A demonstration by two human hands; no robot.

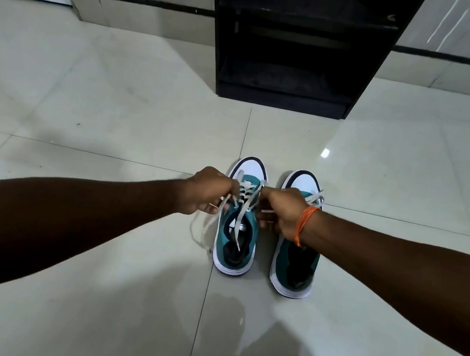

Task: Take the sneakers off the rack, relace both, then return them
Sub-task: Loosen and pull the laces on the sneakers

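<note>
Two teal sneakers with white toes and white soles stand side by side on the floor, toes pointing away from me. My left hand (206,191) grips one end of the white lace (241,209) of the left sneaker (235,251). My right hand (280,212) grips the other end, just right of the eyelets. Loose lace ends trail over the shoe's opening and onto the floor at its left. The right sneaker (295,267) is partly hidden under my right wrist, which wears an orange thread band; a lace shows near its toe.
A black shoe rack (284,93) with dark shelves stands on the floor straight ahead, against a pale wall with a dark skirting strip. Glossy pale floor tiles (112,127) spread all around the sneakers.
</note>
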